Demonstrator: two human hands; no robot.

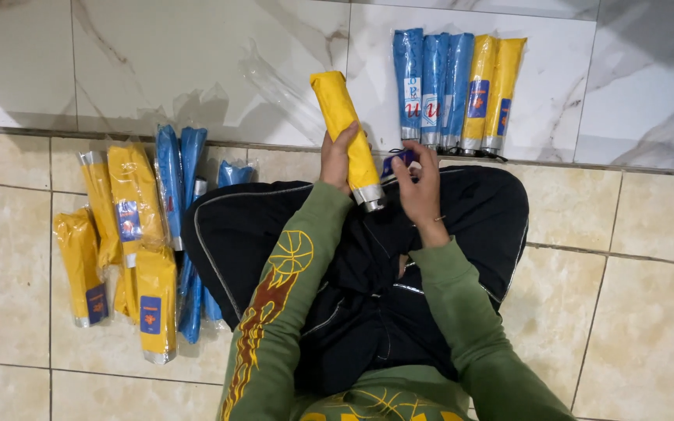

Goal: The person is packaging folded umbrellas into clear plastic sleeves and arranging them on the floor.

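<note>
Left hand [338, 158] grips yellow umbrella [342, 125]; right hand [417, 187] half-hides a purple object [399, 161].

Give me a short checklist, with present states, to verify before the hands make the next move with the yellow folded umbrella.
1. Left hand grips the yellow folded umbrella: ok.
2. Umbrella's silver end points toward the lap, in view: ok.
3. Right hand pinches a small dark blue piece: ok; what it is, cannot tell.
4. Clear plastic sleeve lies apart on the floor: ok.
5. Neat row of five at the wall: ok.
6. Left pile orderly: not ok, overlapping.
</note>
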